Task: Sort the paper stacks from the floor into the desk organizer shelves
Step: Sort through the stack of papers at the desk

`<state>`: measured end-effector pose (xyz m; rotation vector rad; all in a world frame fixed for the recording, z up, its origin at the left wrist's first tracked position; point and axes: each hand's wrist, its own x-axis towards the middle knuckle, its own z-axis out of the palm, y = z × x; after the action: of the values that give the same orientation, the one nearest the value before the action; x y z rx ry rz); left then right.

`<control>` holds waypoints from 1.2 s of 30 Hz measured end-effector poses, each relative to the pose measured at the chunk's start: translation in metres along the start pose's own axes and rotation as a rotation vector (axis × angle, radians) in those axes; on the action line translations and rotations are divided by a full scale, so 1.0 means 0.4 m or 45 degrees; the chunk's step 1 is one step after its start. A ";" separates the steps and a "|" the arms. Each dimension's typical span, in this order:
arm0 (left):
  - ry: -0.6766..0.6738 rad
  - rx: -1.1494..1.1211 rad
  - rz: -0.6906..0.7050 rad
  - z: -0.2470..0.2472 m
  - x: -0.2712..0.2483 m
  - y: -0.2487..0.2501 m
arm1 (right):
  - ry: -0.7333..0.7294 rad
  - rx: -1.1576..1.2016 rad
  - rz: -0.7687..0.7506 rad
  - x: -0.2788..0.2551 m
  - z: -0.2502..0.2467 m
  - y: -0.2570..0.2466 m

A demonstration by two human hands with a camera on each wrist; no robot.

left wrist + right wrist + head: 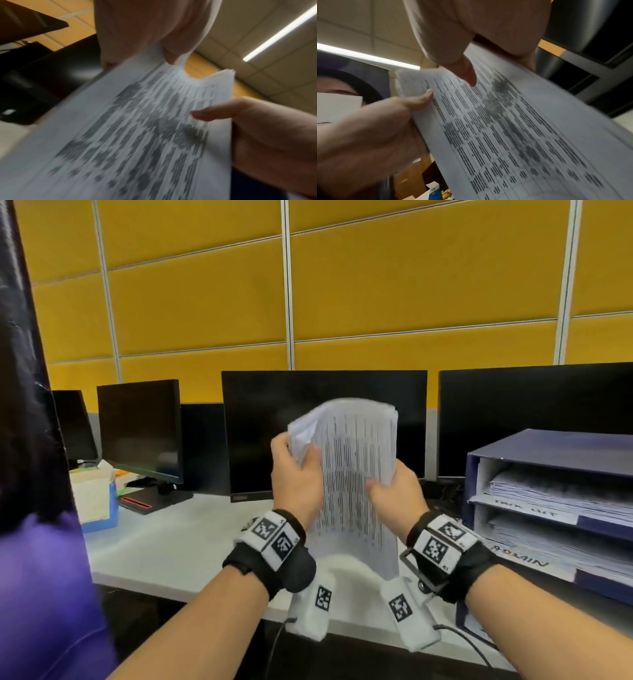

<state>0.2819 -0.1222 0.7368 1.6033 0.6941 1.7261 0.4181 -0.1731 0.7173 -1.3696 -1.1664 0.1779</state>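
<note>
Both hands hold a thick paper stack of printed tables upright above the desk, in front of the middle monitor. My left hand grips its left edge near the top, where the sheets curl over. My right hand grips the right edge a little lower. In the left wrist view the paper stack fills the frame, with my right hand's thumb pressed on the front page. In the right wrist view my left hand's thumb lies on the paper stack. The blue desk organizer stands at the right, its shelves holding papers.
A white desk runs across, with three dark monitors along the yellow partition. A tissue box sits at the left. A person in purple stands close on the left. The organizer's shelf fronts carry handwritten labels.
</note>
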 end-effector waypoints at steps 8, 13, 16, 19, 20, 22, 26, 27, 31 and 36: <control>-0.092 0.057 -0.191 -0.063 -0.016 -0.132 | 0.196 0.180 0.055 -0.027 -0.039 0.022; 0.019 -0.013 -0.230 -0.059 -0.024 -0.103 | 0.159 0.232 0.068 -0.016 -0.029 0.034; 0.032 -0.050 -0.233 -0.070 -0.017 -0.111 | 0.164 0.270 0.060 -0.013 -0.032 0.042; -0.089 -0.004 -0.239 -0.063 -0.023 -0.116 | 0.068 0.215 0.048 -0.024 -0.021 0.042; -0.093 0.003 -0.238 -0.060 -0.026 -0.118 | 0.060 0.207 0.042 -0.026 -0.019 0.044; -0.064 -0.008 -0.246 -0.056 -0.028 -0.116 | 0.075 0.204 0.043 -0.027 -0.021 0.050; -0.014 0.043 -0.190 -0.064 -0.033 -0.108 | 0.073 0.192 0.077 -0.023 -0.022 0.063; 0.005 0.058 -0.133 -0.067 -0.034 -0.103 | 0.068 0.184 0.082 -0.022 -0.021 0.064; 0.095 0.247 0.251 -0.090 -0.013 -0.060 | 0.045 0.162 0.095 -0.011 -0.023 0.065; 0.121 0.697 0.766 -0.125 0.025 -0.048 | -0.026 0.133 0.104 0.007 -0.035 0.067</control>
<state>0.2343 -0.0994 0.7233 2.2909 0.8375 2.1683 0.4430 -0.1730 0.7001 -1.3267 -1.1038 0.3080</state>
